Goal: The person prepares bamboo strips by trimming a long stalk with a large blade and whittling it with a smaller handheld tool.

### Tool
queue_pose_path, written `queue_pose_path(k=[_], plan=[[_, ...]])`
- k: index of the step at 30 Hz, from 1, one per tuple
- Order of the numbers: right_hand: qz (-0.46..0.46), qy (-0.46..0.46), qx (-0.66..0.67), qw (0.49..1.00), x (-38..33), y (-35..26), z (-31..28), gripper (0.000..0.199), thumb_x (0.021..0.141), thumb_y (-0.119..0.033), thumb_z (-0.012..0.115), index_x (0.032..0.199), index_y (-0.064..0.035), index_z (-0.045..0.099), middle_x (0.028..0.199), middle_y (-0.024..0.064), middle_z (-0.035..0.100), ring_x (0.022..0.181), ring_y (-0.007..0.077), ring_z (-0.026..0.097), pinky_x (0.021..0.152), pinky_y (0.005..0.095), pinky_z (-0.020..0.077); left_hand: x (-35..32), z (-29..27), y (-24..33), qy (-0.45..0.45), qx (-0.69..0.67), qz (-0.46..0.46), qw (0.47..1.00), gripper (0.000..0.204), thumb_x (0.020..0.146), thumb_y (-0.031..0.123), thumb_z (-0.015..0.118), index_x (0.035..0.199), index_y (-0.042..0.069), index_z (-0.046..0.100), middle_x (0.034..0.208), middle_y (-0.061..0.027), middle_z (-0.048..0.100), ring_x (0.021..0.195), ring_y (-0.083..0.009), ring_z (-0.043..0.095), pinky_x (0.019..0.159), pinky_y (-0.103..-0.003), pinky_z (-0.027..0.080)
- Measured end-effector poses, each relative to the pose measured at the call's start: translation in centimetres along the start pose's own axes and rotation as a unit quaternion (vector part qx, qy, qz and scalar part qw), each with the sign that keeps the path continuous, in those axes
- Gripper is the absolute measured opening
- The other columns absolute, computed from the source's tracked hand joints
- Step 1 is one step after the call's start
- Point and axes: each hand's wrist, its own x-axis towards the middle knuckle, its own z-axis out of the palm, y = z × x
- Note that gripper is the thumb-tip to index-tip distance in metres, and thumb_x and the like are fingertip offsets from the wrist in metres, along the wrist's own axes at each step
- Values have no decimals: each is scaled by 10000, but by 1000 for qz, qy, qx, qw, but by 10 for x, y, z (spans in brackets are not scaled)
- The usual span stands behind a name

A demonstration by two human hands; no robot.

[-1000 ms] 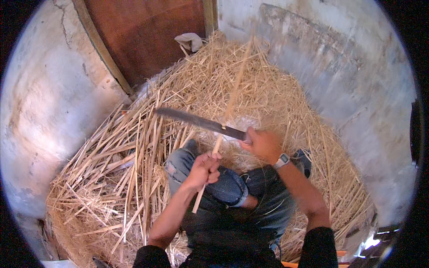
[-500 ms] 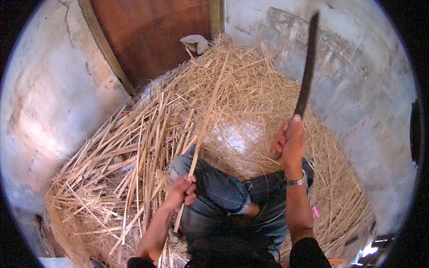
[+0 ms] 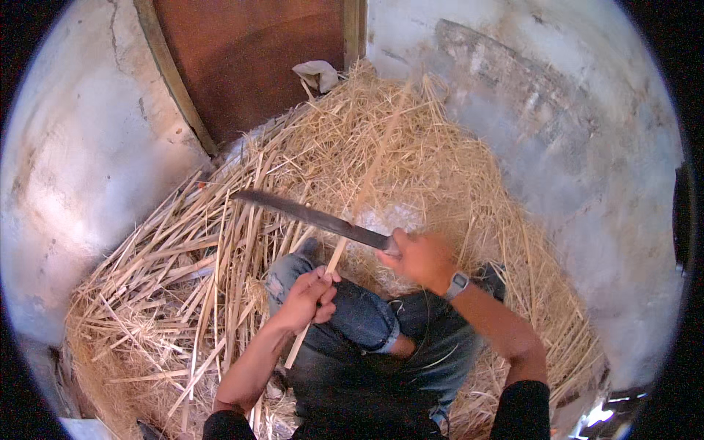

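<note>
My left hand (image 3: 311, 299) is closed around a long, thin bamboo strip (image 3: 336, 257), which slants up and away over my bent leg; its short lower end sticks out below the fist. The far part of the strip is blurred. Gripped by its handle in my right hand (image 3: 422, 259) is a long, dark machete (image 3: 301, 213). Its blade points left and crosses the strip a little beyond my left fist. Whether the edge touches the strip or only passes over it, I cannot tell. A watch (image 3: 457, 284) is on my right wrist.
Many split bamboo strips (image 3: 172, 257) lie heaped at the left. Curly shavings (image 3: 433, 147) pile up ahead and to the right. Behind them stand a brown door (image 3: 249, 66), a pale cloth or bag (image 3: 317, 75) and stained walls (image 3: 587, 147). My jeans-clad legs (image 3: 359, 315) are folded before me.
The machete has swung down from upright at the right to nearly level across the strip. My right hand moved left and lower; the strip's far end shifted right.
</note>
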Motion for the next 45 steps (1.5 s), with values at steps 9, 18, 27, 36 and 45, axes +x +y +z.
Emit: queue_pose_path(k=[9, 18, 27, 36, 45], plan=[[141, -16, 50, 989, 32, 55, 22, 392, 965, -427, 557, 965, -52, 674, 736, 208, 662, 680, 398, 651, 608, 509, 489, -45, 1, 15, -11, -8, -56, 998, 165, 1053, 275, 475, 1066, 121, 531, 664, 18, 349, 461, -85, 285, 411, -246, 222], [182, 163, 159, 957, 13, 41, -46, 302, 963, -292, 590, 859, -10, 562, 675, 194, 589, 641, 359, 636, 572, 426, 469, -27, -26, 5, -5, -34, -42, 999, 174, 1050, 269, 482, 1134, 120, 519, 665, 30, 356, 441, -77, 276, 405, -247, 225], [33, -65, 48, 996, -22, 25, 14, 456, 858, -520, 689, 831, -79, 574, 619, 131, 629, 570, 363, 645, 522, 452, 509, -5, 20, 7, -48, -66, -70, 994, 140, 1048, 250, 466, 1104, 136, 523, 654, 32, 337, 446, -73, 252, 384, -251, 186], [-62, 33, 51, 996, -18, -2, -13, 415, 862, -480, 697, 831, -82, 585, 608, 142, 629, 576, 358, 659, 515, 460, 514, -1, 28, 18, -44, -109, -71, 991, 124, 1048, 233, 446, 1093, 136, 509, 643, 43, 308, 443, -63, 241, 388, -241, 184], [-42, -18, 47, 998, 2, -17, -15, 524, 899, -591, 583, 907, -67, 595, 623, 176, 647, 579, 388, 659, 539, 504, 532, -13, 41, 26, -26, -118, -68, 990, 104, 1037, 262, 479, 1062, 167, 516, 630, 59, 316, 408, -58, 245, 359, -248, 170]])
